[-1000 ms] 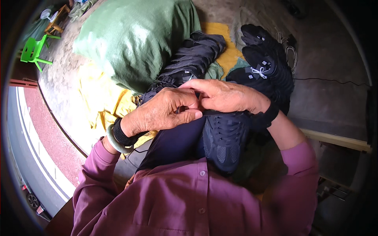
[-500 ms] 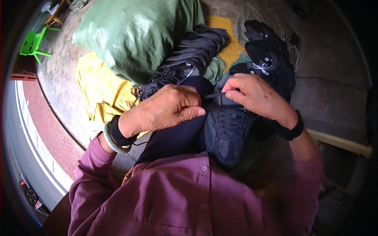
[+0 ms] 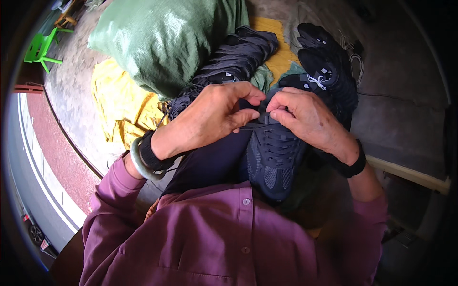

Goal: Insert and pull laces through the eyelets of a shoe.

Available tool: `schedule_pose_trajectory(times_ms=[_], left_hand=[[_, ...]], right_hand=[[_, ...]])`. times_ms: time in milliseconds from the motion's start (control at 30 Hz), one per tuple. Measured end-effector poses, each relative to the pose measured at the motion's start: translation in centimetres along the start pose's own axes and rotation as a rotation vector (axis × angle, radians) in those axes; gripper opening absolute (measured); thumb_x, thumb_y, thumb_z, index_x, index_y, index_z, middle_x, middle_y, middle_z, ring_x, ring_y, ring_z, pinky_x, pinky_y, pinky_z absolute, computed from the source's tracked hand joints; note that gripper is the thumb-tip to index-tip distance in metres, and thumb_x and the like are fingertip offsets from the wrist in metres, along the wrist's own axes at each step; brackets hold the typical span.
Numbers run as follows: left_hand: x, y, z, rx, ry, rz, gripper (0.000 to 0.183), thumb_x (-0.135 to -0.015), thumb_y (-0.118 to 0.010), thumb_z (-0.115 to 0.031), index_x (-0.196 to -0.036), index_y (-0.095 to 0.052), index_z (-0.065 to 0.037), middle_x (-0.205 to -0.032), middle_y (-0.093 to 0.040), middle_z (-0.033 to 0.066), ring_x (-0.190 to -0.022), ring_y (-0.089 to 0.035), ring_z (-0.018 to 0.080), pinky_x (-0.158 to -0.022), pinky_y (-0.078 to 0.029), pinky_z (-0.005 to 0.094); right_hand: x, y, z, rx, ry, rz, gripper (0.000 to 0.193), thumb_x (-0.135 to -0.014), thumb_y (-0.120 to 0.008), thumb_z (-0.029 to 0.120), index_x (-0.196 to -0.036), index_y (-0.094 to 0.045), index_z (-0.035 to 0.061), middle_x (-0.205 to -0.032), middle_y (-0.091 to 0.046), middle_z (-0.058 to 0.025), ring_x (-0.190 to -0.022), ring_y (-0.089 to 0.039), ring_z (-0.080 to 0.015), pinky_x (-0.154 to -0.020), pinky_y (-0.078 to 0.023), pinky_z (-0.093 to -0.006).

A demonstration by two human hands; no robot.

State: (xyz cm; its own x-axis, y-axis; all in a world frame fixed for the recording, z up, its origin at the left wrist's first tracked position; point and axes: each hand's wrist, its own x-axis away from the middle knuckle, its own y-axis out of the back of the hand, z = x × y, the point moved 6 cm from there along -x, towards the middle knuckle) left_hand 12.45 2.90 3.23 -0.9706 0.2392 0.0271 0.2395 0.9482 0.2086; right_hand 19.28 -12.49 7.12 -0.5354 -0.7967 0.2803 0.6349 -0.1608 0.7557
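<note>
A dark grey lace-up shoe [image 3: 275, 164] rests toe toward me in front of my body, next to my dark-trousered leg. Above its tongue, my right hand [image 3: 312, 119] pinches a dark shoelace [image 3: 255, 126] between thumb and forefinger. Close beside it is my left hand [image 3: 214, 114], its thumb and forefinger parted at the tips and the other fingers curled under, with the lace running to them. How the lace lies between the fingertips is partly hidden.
Beyond my left hand lies a heap of dark laces [image 3: 234, 59] beside a large green sack [image 3: 157, 43] and yellow sheeting [image 3: 121, 107]. More black shoes [image 3: 329, 62] are piled at the far right. A green plastic chair [image 3: 43, 47] stands at far left.
My left hand has moved right and a little up, bringing its fingertips beside the right hand's. Its thumb and forefinger have parted. The lace stretched between the hands has shortened.
</note>
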Motion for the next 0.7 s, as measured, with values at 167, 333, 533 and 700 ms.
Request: schedule_pose_trajectory(times_ms=[167,333,533,700], left_hand=[[-1.9,-1.9,2.2,0.207,0.158,0.163,0.03,-0.098,-0.07,-0.005,-0.127,-0.063,-0.001,-0.101,-0.07,0.0038,-0.071,-0.058,0.0072,-0.064,-0.052,0.025],[-1.5,-2.3,3.7,0.144,0.141,0.121,0.016,-0.1,-0.067,-0.007,-0.113,-0.069,0.001,-0.084,-0.067,0.0015,-0.068,-0.057,0.0064,-0.063,-0.051,0.0244],[-0.6,-2.4,5.2,0.145,0.238,0.071,0.012,-0.099,-0.069,-0.01,-0.103,-0.072,0.001,-0.076,-0.066,0.0014,-0.063,-0.054,0.0058,-0.059,-0.049,0.0249],[-0.5,-2.6,5.7,0.096,0.08,0.01,0.013,-0.094,-0.074,-0.009,-0.102,-0.073,0.001,-0.081,-0.073,0.0058,-0.075,-0.065,0.0079,-0.071,-0.055,0.0281]], right_hand=[[-0.5,-0.5,-0.5,-0.039,0.003,-0.025,0.013,-0.093,-0.065,0.012,-0.097,-0.069,-0.0001,-0.092,-0.068,-0.016,-0.089,-0.068,-0.0359,-0.078,-0.053,-0.0434],[0.3,-0.7,-0.8,0.015,-0.002,-0.017,0.011,-0.091,-0.066,0.01,-0.097,-0.068,0.0007,-0.09,-0.066,-0.0144,-0.087,-0.067,-0.0354,-0.077,-0.052,-0.0444],[0.7,-0.9,-0.4,0.116,0.104,-0.105,0.008,-0.089,-0.067,0.008,-0.094,-0.066,0.0015,-0.09,-0.065,-0.0127,-0.084,-0.066,-0.0352,-0.076,-0.052,-0.0451],[0.6,-1.2,-0.5,0.101,0.046,-0.103,0.006,-0.088,-0.069,0.005,-0.092,-0.066,0.0023,-0.088,-0.063,-0.0127,-0.083,-0.065,-0.0351,-0.075,-0.051,-0.0447]])
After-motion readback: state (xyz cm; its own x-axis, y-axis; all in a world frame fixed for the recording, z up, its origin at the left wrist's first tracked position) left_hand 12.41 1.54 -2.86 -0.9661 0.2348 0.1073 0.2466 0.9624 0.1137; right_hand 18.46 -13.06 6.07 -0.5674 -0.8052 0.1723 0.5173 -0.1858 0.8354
